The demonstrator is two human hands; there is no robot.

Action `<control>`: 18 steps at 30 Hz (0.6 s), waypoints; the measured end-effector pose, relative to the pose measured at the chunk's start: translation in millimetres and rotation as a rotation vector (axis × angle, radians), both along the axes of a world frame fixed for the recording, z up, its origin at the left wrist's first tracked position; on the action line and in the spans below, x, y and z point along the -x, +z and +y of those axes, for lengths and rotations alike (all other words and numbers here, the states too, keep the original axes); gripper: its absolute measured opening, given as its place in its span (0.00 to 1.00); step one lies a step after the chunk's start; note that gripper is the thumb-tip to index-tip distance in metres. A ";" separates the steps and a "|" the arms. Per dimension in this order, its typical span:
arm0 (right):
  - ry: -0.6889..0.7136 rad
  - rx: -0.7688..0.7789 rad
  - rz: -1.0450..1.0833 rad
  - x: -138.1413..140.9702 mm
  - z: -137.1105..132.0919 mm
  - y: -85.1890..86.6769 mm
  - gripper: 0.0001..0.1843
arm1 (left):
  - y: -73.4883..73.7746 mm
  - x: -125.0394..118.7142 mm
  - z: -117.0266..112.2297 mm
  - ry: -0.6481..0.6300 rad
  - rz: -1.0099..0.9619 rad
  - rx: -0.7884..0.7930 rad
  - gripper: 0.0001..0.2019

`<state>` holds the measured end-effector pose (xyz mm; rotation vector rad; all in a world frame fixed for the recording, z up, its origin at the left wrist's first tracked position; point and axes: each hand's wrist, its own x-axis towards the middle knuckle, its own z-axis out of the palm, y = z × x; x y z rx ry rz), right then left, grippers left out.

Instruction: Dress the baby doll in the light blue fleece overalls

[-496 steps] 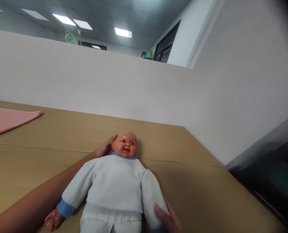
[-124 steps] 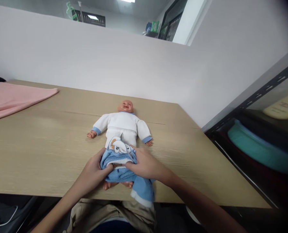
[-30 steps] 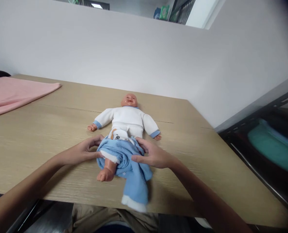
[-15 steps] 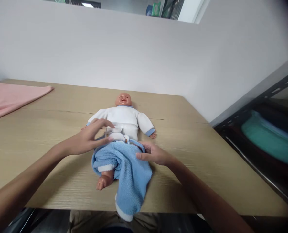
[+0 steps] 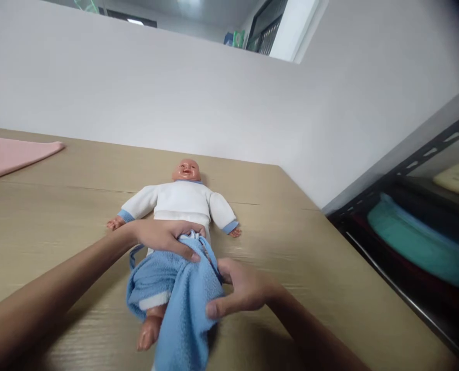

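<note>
A baby doll (image 5: 184, 197) in a white top with blue cuffs lies face up on the wooden table (image 5: 59, 216), head away from me. Blue fleece trousers (image 5: 179, 301) are bunched over its hips and legs; one bare foot sticks out at the lower left. My left hand (image 5: 165, 237) lies across the doll's waist, fingers curled over the trousers' waistband. My right hand (image 5: 239, 288) pinches the blue fabric at the doll's right hip, thumb on top.
A pink cloth (image 5: 9, 157) lies at the table's far left. A white partition wall (image 5: 175, 103) runs behind the table. At the right stands a dark metal shelf (image 5: 426, 206) holding a teal item (image 5: 422, 247) and a yellowish item.
The view has come closer to the doll. My left hand dropped from above the doll's chest onto its waist, and my right hand closed its grip on the trousers' side.
</note>
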<state>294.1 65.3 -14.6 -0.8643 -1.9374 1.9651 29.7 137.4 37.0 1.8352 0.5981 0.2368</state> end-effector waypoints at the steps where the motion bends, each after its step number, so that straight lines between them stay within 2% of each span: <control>1: 0.003 -0.021 -0.013 0.0 -1.8 1.6 0.24 | 0.0 0.3 -2.1 0.004 -0.010 0.006 0.13; 4: -0.076 -0.047 0.062 -1.7 -3.4 -1.7 0.20 | 0.0 3.8 -3.2 -0.016 -0.022 0.039 0.18; 7: -0.260 0.041 0.165 -2.8 0.2 -14.6 0.21 | -4.2 10.4 4.9 -0.077 0.000 0.105 0.24; 9: -0.370 0.124 0.234 -2.0 3.9 -22.8 0.19 | -9.8 13.5 12.2 -0.202 0.040 0.131 0.21; 11: -0.405 0.171 0.293 -1.3 7.1 -26.8 0.19 | -15.9 14.3 18.1 -0.321 0.045 0.124 0.16; 13: -0.370 0.142 0.286 -1.7 8.7 -25.6 0.20 | -21.0 13.9 21.2 -0.372 -0.003 0.094 0.15; 16: -0.211 0.016 0.209 -3.7 6.3 -16.7 0.25 | -25.8 14.8 20.9 -0.303 -0.064 0.074 0.13; 18: -0.091 -0.034 0.145 -4.2 2.3 -10.4 0.30 | -27.7 16.2 19.5 -0.258 -0.050 0.093 0.18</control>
